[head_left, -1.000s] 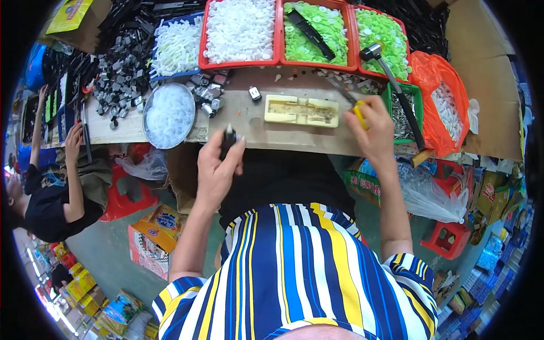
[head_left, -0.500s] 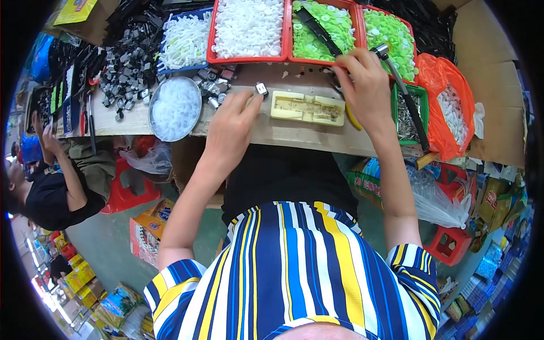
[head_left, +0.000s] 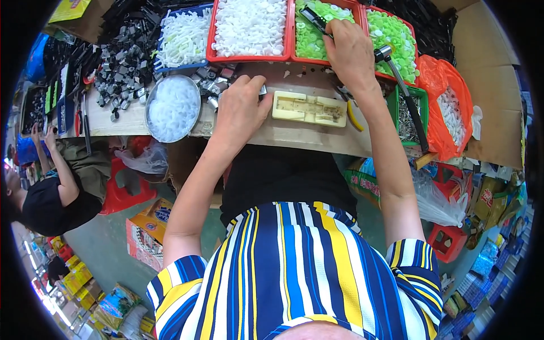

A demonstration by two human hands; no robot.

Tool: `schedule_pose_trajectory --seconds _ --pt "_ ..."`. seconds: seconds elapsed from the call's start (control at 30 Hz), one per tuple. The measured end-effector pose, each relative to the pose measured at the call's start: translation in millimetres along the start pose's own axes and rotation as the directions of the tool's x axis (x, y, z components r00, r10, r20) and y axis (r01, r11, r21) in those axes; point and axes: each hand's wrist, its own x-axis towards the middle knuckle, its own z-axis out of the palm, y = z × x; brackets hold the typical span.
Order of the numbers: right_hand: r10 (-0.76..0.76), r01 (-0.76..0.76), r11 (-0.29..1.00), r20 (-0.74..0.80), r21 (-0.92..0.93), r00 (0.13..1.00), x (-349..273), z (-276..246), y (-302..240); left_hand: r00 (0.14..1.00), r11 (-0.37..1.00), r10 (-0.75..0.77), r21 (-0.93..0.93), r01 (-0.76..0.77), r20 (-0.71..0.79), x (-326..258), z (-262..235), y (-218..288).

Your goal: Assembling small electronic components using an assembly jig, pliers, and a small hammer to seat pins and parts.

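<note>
My left hand [head_left: 241, 110] rests on the wooden bench, its fingertips pinching a small metal part [head_left: 262, 89] just left of a cream plastic jig [head_left: 309, 107]. My right hand [head_left: 348, 54] reaches past the jig into a red tray of green plastic pieces [head_left: 309, 39]. Its fingers curl down among the pieces, beside a black tool [head_left: 311, 14] lying in that tray. What those fingertips hold is hidden.
A hammer [head_left: 405, 90] lies right of my right wrist, over a green tray of metal pins [head_left: 405, 119]. A yellow-handled tool [head_left: 355, 116] lies by the jig. A round bowl of white parts [head_left: 173, 107], a red tray of white parts [head_left: 249, 25] and an orange bag [head_left: 450, 107] surround them. Another person [head_left: 51, 195] sits at the left.
My left hand moved from the bench's front edge up to the jig with the small part. My right hand left the yellow-handled tool and reached forward to the green pieces.
</note>
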Motion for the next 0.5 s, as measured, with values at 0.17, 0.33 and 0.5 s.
schedule_pose_trajectory --seconds 0.17,0.33,0.5 --pt "-0.017 0.025 0.993 -0.068 0.114 0.998 -10.4 -26.9 -2.8 1.0 1.0 -0.006 0.016 0.006 0.0 0.1 -1.6 -1.4" --pt "-0.251 0.213 0.912 0.067 0.35 0.966 -56.6 -59.9 -19.1 0.988 0.959 -0.149 -0.252 0.132 -0.048 -5.1 -15.0 1.9" --pt "-0.33 0.229 0.894 0.221 0.385 0.918 -88.9 -56.8 -22.6 0.855 0.363 -0.35 -0.786 0.5 0.382 1.5 -32.3 2.7"
